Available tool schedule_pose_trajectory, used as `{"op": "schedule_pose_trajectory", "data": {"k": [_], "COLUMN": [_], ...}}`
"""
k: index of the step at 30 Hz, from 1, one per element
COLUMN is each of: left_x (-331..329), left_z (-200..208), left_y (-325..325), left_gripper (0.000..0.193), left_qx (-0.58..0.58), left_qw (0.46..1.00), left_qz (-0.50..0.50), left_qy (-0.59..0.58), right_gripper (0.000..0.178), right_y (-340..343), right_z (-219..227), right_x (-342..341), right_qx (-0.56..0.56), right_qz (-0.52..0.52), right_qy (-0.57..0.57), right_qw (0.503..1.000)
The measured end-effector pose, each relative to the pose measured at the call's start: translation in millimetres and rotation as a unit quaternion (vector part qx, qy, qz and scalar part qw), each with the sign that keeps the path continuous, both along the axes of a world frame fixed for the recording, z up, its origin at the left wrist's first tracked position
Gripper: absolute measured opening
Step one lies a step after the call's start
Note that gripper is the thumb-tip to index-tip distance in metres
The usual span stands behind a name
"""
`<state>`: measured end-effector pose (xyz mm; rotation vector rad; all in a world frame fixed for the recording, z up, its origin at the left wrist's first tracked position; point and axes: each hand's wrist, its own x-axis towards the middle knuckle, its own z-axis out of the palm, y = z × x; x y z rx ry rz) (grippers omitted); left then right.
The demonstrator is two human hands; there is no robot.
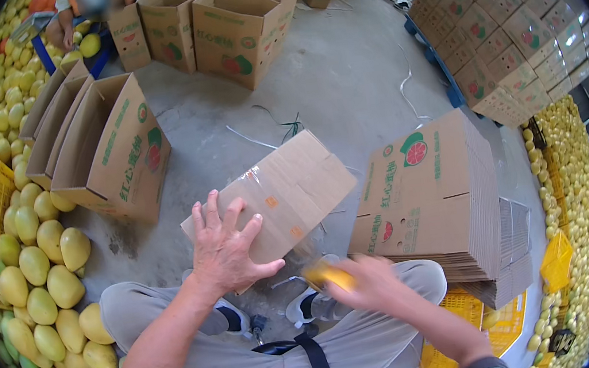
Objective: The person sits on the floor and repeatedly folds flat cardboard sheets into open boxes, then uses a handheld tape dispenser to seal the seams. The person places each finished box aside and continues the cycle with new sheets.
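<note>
Flattened cartons (420, 190) are stacked at centre right, seemingly for easy reach. At frame centre, a sealed-looking carton (302, 183) is covered by the widely spread left hand (229, 251), apparently for steadiness; lower down, a blurred yellow tool (334, 275) is clasped in the right hand (373, 282).

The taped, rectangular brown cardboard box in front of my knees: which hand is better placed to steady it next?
Probably your left hand: it lies spread on the brown cardboard box, whereas your right hand grips a blurred yellow handheld tool beside the box.
</note>
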<state>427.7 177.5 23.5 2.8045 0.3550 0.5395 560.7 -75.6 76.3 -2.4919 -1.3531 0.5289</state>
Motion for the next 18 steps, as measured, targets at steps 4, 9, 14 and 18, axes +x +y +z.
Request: {"op": "schedule_pose_trajectory", "data": {"k": [4, 9, 14, 18], "left_x": [13.4, 0.8, -7.7, 9.7], "left_z": [-15.1, -15.6, -24.1, -19.1], "left_y": [5.8, -8.6, 8.0, 100.8], "left_gripper": [0.047, 0.048, 0.077, 0.062], "left_qx": [0.041, -0.010, -0.310, -0.280], "left_qw": [0.998, 0.981, 0.899, 0.931], "left_qz": [-0.008, 0.141, 0.267, 0.153], "left_qy": [-0.039, -0.131, -0.156, -0.175], "right_gripper": [0.050, 0.058, 0.025, 0.027], "right_y": [81.1, 45.4, 48.5, 37.0], "right_z": [-118.3, -163.7, -121.8, -82.5], "right_x": [41.3, 152.1, 192.5, 161.5], "right_qx": [-0.169, -0.177, 0.008, 0.025], "right_qz": [-0.017, -0.211, -0.041, 0.126], "right_qy": [0.028, 0.047, -0.056, -0.111], "right_qw": [0.985, 0.960, 0.998, 0.985]}}
